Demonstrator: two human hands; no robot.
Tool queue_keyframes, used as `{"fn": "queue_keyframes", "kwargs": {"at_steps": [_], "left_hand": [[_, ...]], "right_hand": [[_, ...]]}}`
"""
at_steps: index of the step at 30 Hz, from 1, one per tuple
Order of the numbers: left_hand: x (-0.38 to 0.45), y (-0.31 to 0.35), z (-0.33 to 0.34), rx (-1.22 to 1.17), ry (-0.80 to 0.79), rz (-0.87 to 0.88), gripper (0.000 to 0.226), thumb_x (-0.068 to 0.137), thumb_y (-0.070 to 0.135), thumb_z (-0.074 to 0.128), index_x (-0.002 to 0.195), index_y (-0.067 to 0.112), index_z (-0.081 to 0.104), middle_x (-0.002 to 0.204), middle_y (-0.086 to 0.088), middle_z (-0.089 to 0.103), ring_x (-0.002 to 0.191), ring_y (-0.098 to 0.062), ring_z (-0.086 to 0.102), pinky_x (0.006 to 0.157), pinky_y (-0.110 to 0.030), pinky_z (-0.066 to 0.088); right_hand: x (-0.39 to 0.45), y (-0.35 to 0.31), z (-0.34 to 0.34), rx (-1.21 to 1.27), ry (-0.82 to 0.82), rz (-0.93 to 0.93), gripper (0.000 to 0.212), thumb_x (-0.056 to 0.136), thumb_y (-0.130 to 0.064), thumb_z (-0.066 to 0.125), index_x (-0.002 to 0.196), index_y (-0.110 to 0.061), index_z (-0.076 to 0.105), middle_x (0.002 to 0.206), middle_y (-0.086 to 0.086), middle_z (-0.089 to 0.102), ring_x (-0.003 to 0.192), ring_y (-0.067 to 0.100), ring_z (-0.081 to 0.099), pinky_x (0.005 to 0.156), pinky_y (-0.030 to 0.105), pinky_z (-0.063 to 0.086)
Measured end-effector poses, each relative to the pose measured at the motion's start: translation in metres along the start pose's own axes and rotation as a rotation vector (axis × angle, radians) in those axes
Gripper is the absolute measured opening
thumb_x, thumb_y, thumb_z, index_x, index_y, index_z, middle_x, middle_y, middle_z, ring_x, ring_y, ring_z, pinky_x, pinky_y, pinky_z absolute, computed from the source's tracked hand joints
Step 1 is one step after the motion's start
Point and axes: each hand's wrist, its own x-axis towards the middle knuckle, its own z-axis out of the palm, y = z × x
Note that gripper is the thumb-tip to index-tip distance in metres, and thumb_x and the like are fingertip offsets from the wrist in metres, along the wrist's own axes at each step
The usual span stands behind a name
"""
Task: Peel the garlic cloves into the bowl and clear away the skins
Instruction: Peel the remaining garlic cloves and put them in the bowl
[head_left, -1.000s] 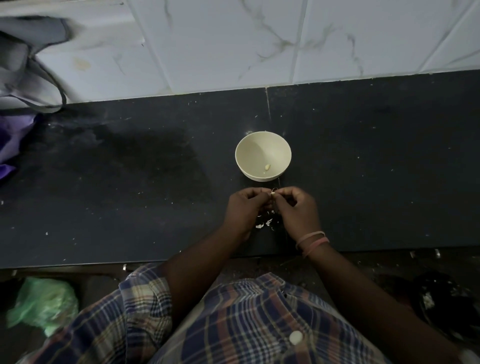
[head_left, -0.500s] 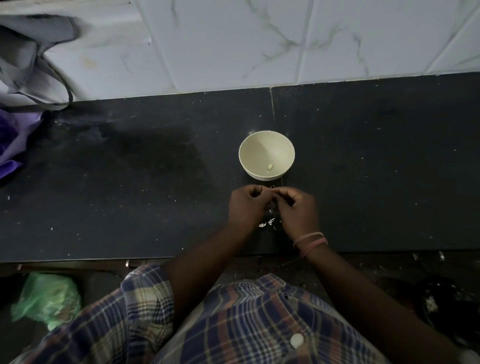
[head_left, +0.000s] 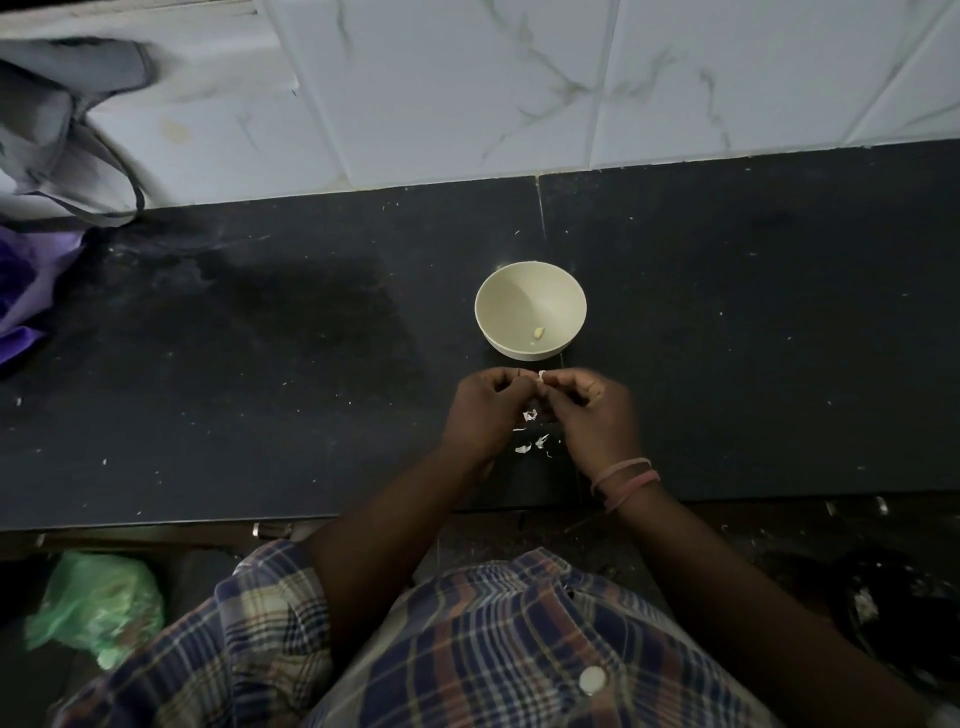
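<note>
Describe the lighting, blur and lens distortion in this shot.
Head view: dim and underexposed, so the black counter swallows detail; the pale bowl and wall tiles stand out brightest. The wide-angle lens bends the counter edge and tile lines. The left hand and right hand look slightly soft around the garlic clove.

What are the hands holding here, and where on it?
A garlic clove, pinched between the fingertips of the left hand and right hand. Only a pale tip shows; which part each hand holds cannot be told.

Home kitchen — tiled wall (head_left: 467, 88), black counter (head_left: 260, 364)
</note>
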Motion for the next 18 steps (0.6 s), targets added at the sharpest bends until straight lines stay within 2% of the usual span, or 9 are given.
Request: {"fn": "queue_keyframes", "kwargs": {"at_steps": [3,6,9,14,18], "left_hand": [[-0.004,-0.002,0.001,-0.044,-0.015,-0.039,0.017,0.094,0.005,0.059,0.096,-0.008,0.070,0.070,-0.010,0.065,0.053,-0.011,0.060,0.050,-0.020,0.048],[-0.008,-0.003,0.002,-0.111,-0.019,-0.082,0.016,0.097,0.004,0.056,0.095,-0.007,0.067,0.063,-0.007,0.061,0.049,-0.008,0.059,0.048,-0.017,0.047],[-0.008,-0.007,0.002,-0.169,-0.037,-0.114,0.019,0.097,0.006,0.056,0.100,-0.010,0.066,0.077,-0.017,0.060,0.064,-0.019,0.060,0.057,-0.023,0.053],[-0.009,-0.011,0.001,-0.295,-0.058,-0.162,0.020,0.101,0.007,0.052,0.100,-0.006,0.067,0.084,-0.019,0.067,0.070,-0.019,0.065,0.073,-0.029,0.057],[-0.008,-0.013,-0.009,-0.360,-0.027,-0.199,0.018,0.100,0.000,0.051,0.088,-0.004,0.064,0.081,-0.019,0.071,0.066,-0.020,0.071,0.070,-0.029,0.062]], "right_hand": [[-0.003,0.000,0.001,0.152,-0.022,0.102,0.008,0.085,-0.002,0.073,0.092,-0.007,0.075,0.086,0.014,0.075,0.078,0.025,0.071,0.077,0.044,0.059],[-0.007,-0.003,0.007,0.341,-0.012,0.221,0.010,0.085,0.002,0.070,0.091,-0.006,0.073,0.083,0.011,0.075,0.073,0.019,0.069,0.069,0.031,0.059],[-0.007,-0.002,0.010,0.509,-0.006,0.330,0.010,0.088,0.003,0.065,0.095,-0.001,0.070,0.082,0.012,0.073,0.068,0.019,0.068,0.064,0.027,0.058],[-0.008,-0.004,0.016,0.725,0.036,0.461,0.012,0.096,0.002,0.053,0.089,-0.003,0.062,0.069,0.011,0.067,0.057,0.019,0.063,0.052,0.025,0.055],[-0.008,-0.002,0.019,0.776,0.135,0.488,0.015,0.098,0.001,0.050,0.089,-0.006,0.060,0.078,0.012,0.061,0.056,0.012,0.061,0.052,0.021,0.054]]}}
